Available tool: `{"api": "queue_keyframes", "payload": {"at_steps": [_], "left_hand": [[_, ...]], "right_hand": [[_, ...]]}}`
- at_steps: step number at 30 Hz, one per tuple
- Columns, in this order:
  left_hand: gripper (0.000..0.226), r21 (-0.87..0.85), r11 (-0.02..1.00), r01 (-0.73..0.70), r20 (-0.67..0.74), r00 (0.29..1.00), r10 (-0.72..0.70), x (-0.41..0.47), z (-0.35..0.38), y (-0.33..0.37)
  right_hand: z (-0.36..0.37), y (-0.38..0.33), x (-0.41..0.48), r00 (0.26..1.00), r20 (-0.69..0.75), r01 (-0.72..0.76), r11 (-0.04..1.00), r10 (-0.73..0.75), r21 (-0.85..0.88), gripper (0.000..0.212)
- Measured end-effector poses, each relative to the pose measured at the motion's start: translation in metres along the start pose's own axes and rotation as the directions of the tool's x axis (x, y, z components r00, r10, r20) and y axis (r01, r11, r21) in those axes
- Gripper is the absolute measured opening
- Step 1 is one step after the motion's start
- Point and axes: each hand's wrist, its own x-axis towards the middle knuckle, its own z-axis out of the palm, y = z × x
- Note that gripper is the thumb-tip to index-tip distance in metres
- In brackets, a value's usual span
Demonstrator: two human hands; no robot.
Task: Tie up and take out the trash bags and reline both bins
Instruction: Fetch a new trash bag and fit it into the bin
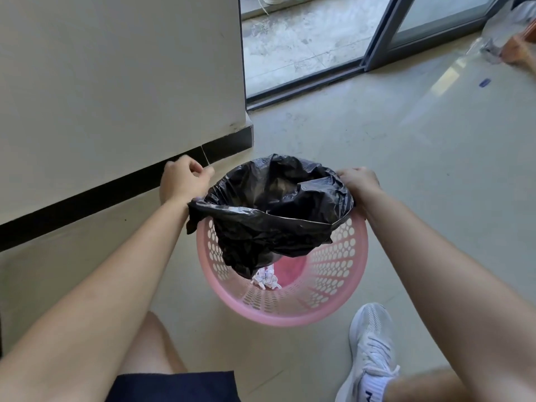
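Lower centre of the frame, on the pale floor (406, 169): a pink perforated bin (282, 311). Over its far rim and half inside, a black trash bag (269, 216), mouth stretched open between two hands. Left of centre, the left hand (181, 179), fingers curled tight at the bag's left edge, the hold itself partly hidden by the wrist. Right of centre, the right hand (359, 181), fingers curled over the bag's right rim, gripping it. In the bin's bottom, under the bag's hanging tip, crumpled white paper (265, 280). Lower right, a white shoe (369, 346) near the bin. Upper left, a cream wall (116, 68) with dark skirting; top right, a sliding glass door (429, 21).
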Motion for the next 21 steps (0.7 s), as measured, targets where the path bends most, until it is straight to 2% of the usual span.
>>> {"api": "queue_keyframes", "payload": {"at_steps": [1, 2, 3, 4, 5, 6, 7, 9, 10, 11, 14, 17, 18, 19, 21], "left_hand": [[0.041, -0.046, 0.998, -0.047, 0.010, 0.999, 0.047, -0.003, -0.006, 0.003], [0.054, -0.121, 0.991, -0.056, 0.106, 0.992, 0.069, -0.006, -0.010, 0.005], [0.062, -0.165, 0.985, -0.043, 0.262, 0.961, 0.086, -0.012, -0.014, 0.008], [0.062, -0.120, 0.989, -0.086, 0.389, 0.913, 0.126, -0.018, -0.016, 0.009], [0.054, -0.011, 0.983, -0.184, 0.438, 0.883, 0.170, -0.022, -0.015, 0.009], [0.041, 0.080, 0.960, -0.270, 0.405, 0.888, 0.216, -0.022, -0.012, 0.006], [0.032, 0.128, 0.946, -0.297, 0.322, 0.915, 0.244, -0.021, -0.010, 0.006], [0.030, 0.114, 0.963, -0.244, 0.144, 0.963, 0.227, -0.021, -0.012, 0.008], [0.033, 0.096, 0.974, -0.205, 0.086, 0.977, 0.197, -0.017, -0.013, 0.010], [0.036, 0.064, 0.985, -0.157, 0.048, 0.987, 0.155, -0.012, -0.016, 0.012], [0.043, -0.100, 0.995, -0.014, 0.011, 1.000, 0.015, 0.006, -0.021, 0.015], [0.065, -0.450, 0.884, 0.127, 0.114, 0.990, -0.084, 0.008, -0.025, 0.024], [0.072, -0.530, 0.838, 0.132, 0.112, 0.990, -0.086, 0.005, -0.022, 0.027], [0.075, -0.559, 0.825, 0.090, 0.048, 0.996, -0.077, 0.000, -0.020, 0.031], [0.074, -0.478, 0.878, -0.007, -0.206, 0.973, -0.104, -0.013, -0.012, 0.034]], "right_hand": [[0.000, -0.001, 0.000, 0.999, -0.023, 0.023, 1.000, -0.024, -0.007, 0.028], [0.000, -0.004, -0.006, 0.999, -0.033, 0.040, 0.999, -0.039, 0.026, 0.023], [0.000, -0.007, -0.015, 1.000, -0.006, 0.028, 0.997, -0.028, 0.079, 0.017], [-0.001, -0.008, -0.021, 0.999, 0.027, 0.026, 0.991, -0.030, 0.128, 0.015], [-0.003, -0.009, -0.027, 0.997, 0.077, 0.014, 0.984, -0.028, 0.178, 0.016], [-0.005, -0.009, -0.029, 0.991, 0.132, -0.007, 0.979, -0.020, 0.202, 0.019], [-0.009, -0.008, -0.032, 0.982, 0.190, -0.030, 0.976, -0.012, 0.215, 0.022], [-0.018, -0.005, -0.033, 0.958, 0.287, -0.077, 0.982, 0.024, 0.173, 0.035], [-0.023, -0.004, -0.034, 0.956, 0.292, -0.082, 0.987, 0.039, 0.136, 0.037], [-0.026, -0.001, -0.032, 0.961, 0.274, -0.081, 0.988, 0.042, 0.133, 0.034], [-0.033, 0.008, -0.029, 0.987, 0.155, -0.076, 0.958, 0.033, 0.276, 0.032], [-0.030, 0.013, -0.027, 0.997, 0.070, -0.046, 0.925, 0.021, 0.377, 0.022], [-0.026, 0.012, -0.030, 0.998, 0.034, -0.053, 0.911, 0.043, 0.410, 0.018], [-0.021, 0.010, -0.033, 0.997, -0.014, -0.063, 0.890, 0.078, 0.451, 0.025], [-0.013, 0.002, -0.038, 0.972, -0.144, -0.085, 0.853, 0.183, 0.514, 0.054]]}}
